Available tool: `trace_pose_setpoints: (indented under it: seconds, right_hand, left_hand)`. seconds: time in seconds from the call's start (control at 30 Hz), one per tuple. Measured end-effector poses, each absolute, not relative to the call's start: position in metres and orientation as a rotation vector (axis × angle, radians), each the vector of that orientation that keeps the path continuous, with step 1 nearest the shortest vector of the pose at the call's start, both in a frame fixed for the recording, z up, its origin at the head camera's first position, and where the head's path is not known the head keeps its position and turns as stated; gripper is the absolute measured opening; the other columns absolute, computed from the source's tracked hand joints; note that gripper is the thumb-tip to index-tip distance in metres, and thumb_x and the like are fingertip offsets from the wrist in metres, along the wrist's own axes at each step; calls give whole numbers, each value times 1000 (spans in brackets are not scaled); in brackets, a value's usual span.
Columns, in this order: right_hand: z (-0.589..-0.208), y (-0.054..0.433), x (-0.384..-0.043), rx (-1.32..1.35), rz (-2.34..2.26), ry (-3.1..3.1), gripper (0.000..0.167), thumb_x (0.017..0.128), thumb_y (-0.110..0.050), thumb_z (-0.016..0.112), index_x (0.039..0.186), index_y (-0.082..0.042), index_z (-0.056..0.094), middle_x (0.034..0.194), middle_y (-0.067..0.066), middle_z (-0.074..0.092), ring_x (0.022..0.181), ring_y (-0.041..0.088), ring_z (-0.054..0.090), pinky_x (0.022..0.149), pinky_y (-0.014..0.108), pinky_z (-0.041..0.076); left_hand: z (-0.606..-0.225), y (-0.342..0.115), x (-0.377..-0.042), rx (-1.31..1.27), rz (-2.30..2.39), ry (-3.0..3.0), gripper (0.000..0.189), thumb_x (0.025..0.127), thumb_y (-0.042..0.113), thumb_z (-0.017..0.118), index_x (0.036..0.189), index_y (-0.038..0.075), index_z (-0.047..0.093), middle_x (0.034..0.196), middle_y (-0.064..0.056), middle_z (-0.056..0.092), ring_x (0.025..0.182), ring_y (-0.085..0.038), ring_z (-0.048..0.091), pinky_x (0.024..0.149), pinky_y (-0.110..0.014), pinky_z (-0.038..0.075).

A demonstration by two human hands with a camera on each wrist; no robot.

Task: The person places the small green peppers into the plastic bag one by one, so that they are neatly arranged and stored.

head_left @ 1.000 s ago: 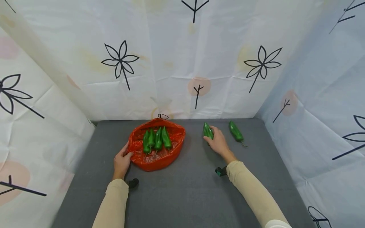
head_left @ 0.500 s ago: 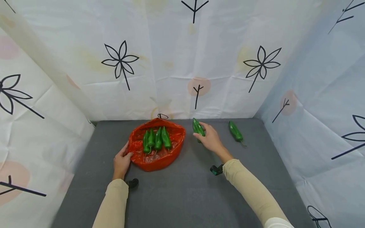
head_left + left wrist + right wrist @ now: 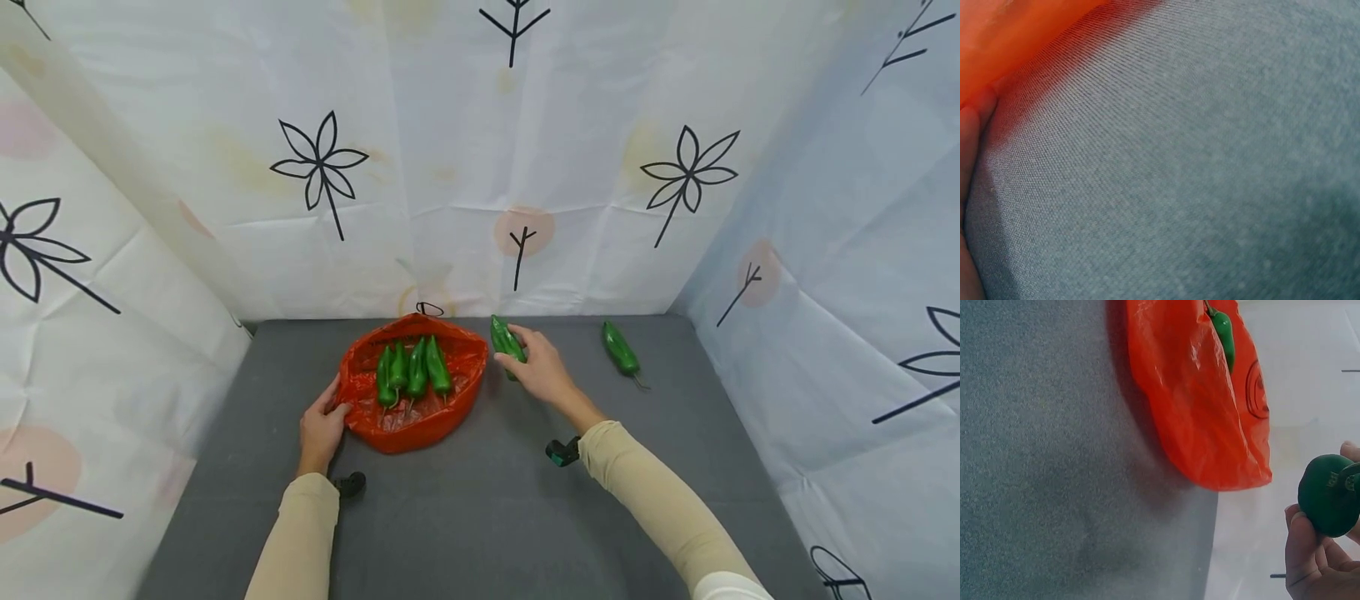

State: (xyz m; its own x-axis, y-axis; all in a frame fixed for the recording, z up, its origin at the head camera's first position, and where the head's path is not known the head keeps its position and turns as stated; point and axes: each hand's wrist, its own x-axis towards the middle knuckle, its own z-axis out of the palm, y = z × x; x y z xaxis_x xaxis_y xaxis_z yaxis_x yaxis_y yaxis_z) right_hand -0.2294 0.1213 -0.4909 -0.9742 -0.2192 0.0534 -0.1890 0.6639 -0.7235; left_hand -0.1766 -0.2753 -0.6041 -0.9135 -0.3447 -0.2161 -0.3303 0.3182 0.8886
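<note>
A red plastic bag (image 3: 420, 433) lies with its mouth spread wide on the dark grey table. Several green peppers (image 3: 417, 367) lie side by side in it, stems toward me. My left hand (image 3: 321, 427) grips the bag's left edge between thumb and fingers; the left wrist view catches only part of that hand and the bag (image 3: 1016, 37). Just right of the bag, my right hand (image 3: 542, 367) holds another green pepper (image 3: 504, 340) by its sides, tip pointing away. In the right wrist view this pepper (image 3: 1329, 497) appears stem-end first, apart from the bag.
One more green pepper (image 3: 621, 348) lies alone on the table (image 3: 465, 533) at the back right. White patterned cloth (image 3: 450, 167) stands as walls behind and at both sides of the table.
My right hand has moved left with the pepper, from near the lone pepper to close beside the bag. The left hand keeps its hold on the bag's edge.
</note>
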Motion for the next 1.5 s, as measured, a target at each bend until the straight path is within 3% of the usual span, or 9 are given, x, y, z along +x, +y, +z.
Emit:
trace_pose_setpoints:
  seconds: [0.63, 1.03, 1.17, 1.3, 1.5]
  right_hand:
    - [-488, 88, -230, -378, -1244, 2756, 55, 101, -29, 60, 154, -21, 45, 121, 13, 60, 90, 21, 60, 68, 29, 51]
    - [-478, 66, -239, -393, -1281, 2698, 66, 95, -20, 59, 157, -15, 39, 127, 14, 59, 99, 23, 60, 77, 34, 53]
    - [-480, 59, -243, -411, -1280, 2674, 65, 97, -25, 63, 157, -17, 38, 138, 16, 58, 114, 29, 63, 89, 44, 56]
    - [-482, 50, -245, -427, -1289, 2635, 67, 98, -30, 66, 158, -17, 37, 148, 15, 54, 132, 32, 57, 105, 51, 51]
    - [-487, 38, -248, -411, -1296, 2621, 68, 98, -29, 68, 158, -16, 37, 152, 14, 52, 137, 35, 53, 109, 54, 48]
  left_hand:
    - [-603, -274, -178, 659, -1689, -2537, 60, 100, 19, 56, 154, 40, 42, 155, -11, 52, 147, -31, 44, 122, -54, 34]
    - [-604, -276, -179, 675, -1680, -2538, 59, 100, 20, 55, 154, 41, 42, 155, -10, 52, 147, -30, 46, 122, -53, 35]
    - [-606, -275, -179, 681, -1681, -2547, 59, 101, 21, 55, 154, 42, 41, 156, -9, 51, 148, -30, 44, 122, -54, 34]
    - [-607, -275, -178, 677, -1683, -2555, 59, 101, 22, 55, 154, 43, 41, 157, -9, 49, 149, -30, 43, 122, -54, 34]
    - [-607, -276, -179, 681, -1682, -2557, 59, 101, 22, 55, 153, 44, 40, 158, -8, 49, 149, -30, 43, 122, -54, 34]
